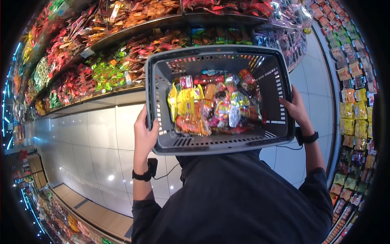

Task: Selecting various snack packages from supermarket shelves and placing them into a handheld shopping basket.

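Note:
A grey plastic shopping basket [219, 149] is held up in front of my body, its open top facing me. My left hand [145, 132] grips the left short side, thumb over the rim. On the opposite short side, my right hand [295, 106] holds the rim with its thumb inside. Packaged snacks lie on the basket floor: yellow packets [185, 102] at the left, an orange packet [193, 122] below them, and many small wrapped pieces [231, 105] in the middle. A red packet [246, 76] leans near the far right corner. The fingers beneath the rim are hidden.
Tiered shelves of wrapped sweets [106, 70] run just beyond the basket. Another packed shelf [355, 113] stands to the right across the tiled floor [100, 134]. A low display with a wooden ledge [94, 213] lies at lower left, near cardboard boxes [37, 170].

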Demonstrator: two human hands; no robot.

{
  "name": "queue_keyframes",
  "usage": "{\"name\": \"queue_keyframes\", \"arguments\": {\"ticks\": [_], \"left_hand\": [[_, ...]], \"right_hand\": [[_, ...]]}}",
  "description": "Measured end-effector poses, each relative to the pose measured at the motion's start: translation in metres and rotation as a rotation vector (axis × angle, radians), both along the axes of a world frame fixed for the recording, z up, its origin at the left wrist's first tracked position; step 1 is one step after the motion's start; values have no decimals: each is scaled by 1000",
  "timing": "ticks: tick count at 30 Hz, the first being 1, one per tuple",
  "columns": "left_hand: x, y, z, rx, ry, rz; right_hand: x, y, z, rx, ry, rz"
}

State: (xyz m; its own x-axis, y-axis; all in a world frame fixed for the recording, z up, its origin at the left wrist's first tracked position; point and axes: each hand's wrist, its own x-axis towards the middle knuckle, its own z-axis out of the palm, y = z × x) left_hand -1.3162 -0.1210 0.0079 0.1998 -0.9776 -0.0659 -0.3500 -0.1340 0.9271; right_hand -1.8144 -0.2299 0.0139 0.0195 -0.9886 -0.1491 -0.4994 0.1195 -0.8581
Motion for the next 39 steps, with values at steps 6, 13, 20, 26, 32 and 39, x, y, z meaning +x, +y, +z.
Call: {"name": "queue_keyframes", "arguments": {"ticks": [6, 13, 20, 26, 32, 39], "left_hand": [[2, 2, -21, -87, 12, 46], [6, -8, -45, -147, -98, 8], [6, -12, -42, -51, -259, 49], [-11, -8, -25, -62, -561, 85], [-31, 4, -25, -98, -701, 137], [-32, 3, -27, -187, -590, 205]], "right_hand": [[0, 10, -29, 18, -48, 89], [0, 12, -55, 28, 67, 26], [20, 9, -21, -83, 517, 28], [157, -6, 57, 47, 43, 514], [268, -31, -87, 63, 408, 684], [291, -51, -143, -17, 148, 670]]}}
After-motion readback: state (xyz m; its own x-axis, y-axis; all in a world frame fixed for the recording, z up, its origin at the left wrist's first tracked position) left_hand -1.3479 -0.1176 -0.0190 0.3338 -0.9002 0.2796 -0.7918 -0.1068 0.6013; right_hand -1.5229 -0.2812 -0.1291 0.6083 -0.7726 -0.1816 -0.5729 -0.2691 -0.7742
